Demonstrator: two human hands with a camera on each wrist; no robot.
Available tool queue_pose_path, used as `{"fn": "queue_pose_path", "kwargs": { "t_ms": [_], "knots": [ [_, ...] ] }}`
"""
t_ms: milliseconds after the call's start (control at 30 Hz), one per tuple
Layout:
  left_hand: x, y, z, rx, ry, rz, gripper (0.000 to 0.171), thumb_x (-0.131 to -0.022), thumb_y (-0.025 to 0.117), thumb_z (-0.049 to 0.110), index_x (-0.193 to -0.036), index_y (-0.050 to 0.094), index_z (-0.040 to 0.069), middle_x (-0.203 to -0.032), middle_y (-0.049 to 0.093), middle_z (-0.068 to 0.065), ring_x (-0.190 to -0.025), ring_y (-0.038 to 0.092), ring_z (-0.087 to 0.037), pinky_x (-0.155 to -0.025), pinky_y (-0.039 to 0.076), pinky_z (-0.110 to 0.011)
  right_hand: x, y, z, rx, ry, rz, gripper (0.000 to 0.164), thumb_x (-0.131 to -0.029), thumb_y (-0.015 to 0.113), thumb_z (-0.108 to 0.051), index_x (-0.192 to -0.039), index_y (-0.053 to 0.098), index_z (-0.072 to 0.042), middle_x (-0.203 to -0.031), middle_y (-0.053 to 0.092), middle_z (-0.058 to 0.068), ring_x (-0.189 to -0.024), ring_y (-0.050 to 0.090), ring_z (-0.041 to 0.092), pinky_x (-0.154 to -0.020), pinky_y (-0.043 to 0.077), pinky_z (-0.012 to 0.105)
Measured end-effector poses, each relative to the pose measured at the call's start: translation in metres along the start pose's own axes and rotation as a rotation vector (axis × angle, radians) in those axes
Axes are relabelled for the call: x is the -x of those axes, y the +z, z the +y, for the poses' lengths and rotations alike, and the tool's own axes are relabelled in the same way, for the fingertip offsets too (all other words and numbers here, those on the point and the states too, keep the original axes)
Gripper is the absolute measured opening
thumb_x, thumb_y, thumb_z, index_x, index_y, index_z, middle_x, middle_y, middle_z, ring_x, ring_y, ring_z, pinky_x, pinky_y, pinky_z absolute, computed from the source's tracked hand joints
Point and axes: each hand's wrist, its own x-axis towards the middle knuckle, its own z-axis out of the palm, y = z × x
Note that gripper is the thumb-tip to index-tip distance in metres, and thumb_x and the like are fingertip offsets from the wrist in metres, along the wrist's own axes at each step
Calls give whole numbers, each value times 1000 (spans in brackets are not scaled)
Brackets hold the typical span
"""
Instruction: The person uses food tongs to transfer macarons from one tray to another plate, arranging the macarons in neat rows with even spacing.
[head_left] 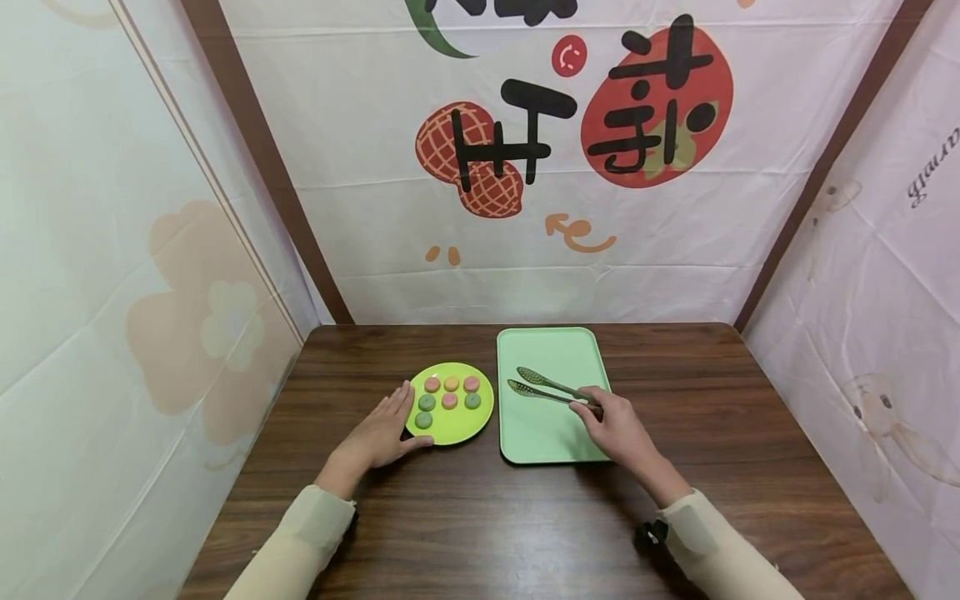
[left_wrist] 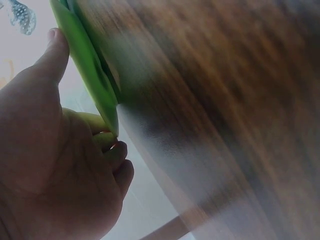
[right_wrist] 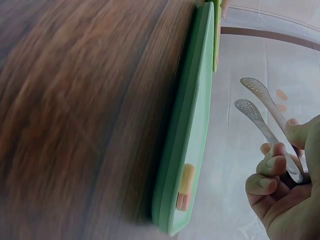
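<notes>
A round yellow-green plate (head_left: 465, 427) carries several small macarons in pink, yellow (head_left: 451, 383) and green. Along its left rim lies my left hand (head_left: 381, 429), fingers extended, the thumb touching the near edge. In the left wrist view, that hand (left_wrist: 55, 145) is against the rim of the plate (left_wrist: 90, 70). My right hand (head_left: 617, 423) holds metal tongs (head_left: 547, 385) over the pale green tray (head_left: 551, 350); their perforated tips are apart with nothing between them. In the right wrist view, a yellow macaron (right_wrist: 187, 178) and a pinkish one (right_wrist: 183, 201) rest on the tray, hidden in the head view.
The plate and tray stand side by side on a dark wooden table (head_left: 465, 517), a narrow gap between them. Printed cloth walls (head_left: 540, 292) rise behind the table and on both sides.
</notes>
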Motion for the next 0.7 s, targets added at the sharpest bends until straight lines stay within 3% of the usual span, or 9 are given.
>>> {"fn": "queue_pose_path", "kwargs": {
  "t_ms": [267,333,533,700],
  "knots": [
    [1,-2,2,-2,-3,-7,108,-103,63,62,-168,12,-9,-177,9,-28,-164,15,-43,-134,17,-55,9,-12,7,-3,39,12,38,-106,72,-20,-137,69,2,-101,81,6,-80,71,15,-65,54,28],
    [2,-3,3,1,-2,-7,108,-104,63,61,-168,12,-9,-177,9,-28,-164,14,-43,-134,17,-56,11,-15,8,-6,24,14,38,-106,72,-18,-138,69,1,-103,82,6,-77,70,16,-63,52,26],
    [1,-4,3,0,3,-2,106,-104,64,59,-168,14,-9,-176,10,-29,-164,15,-43,-134,18,-56,16,-23,15,18,-30,41,31,-105,73,-16,-131,73,0,-131,76,12,-69,59,7,-58,50,24],
    [1,-3,3,-1,6,-6,107,-104,64,60,-168,14,-10,-176,10,-29,-164,15,-43,-134,18,-56,21,-28,18,76,4,62,26,-103,76,-17,-125,74,-2,-103,80,11,-71,63,8,-59,53,25]
  ]
}}
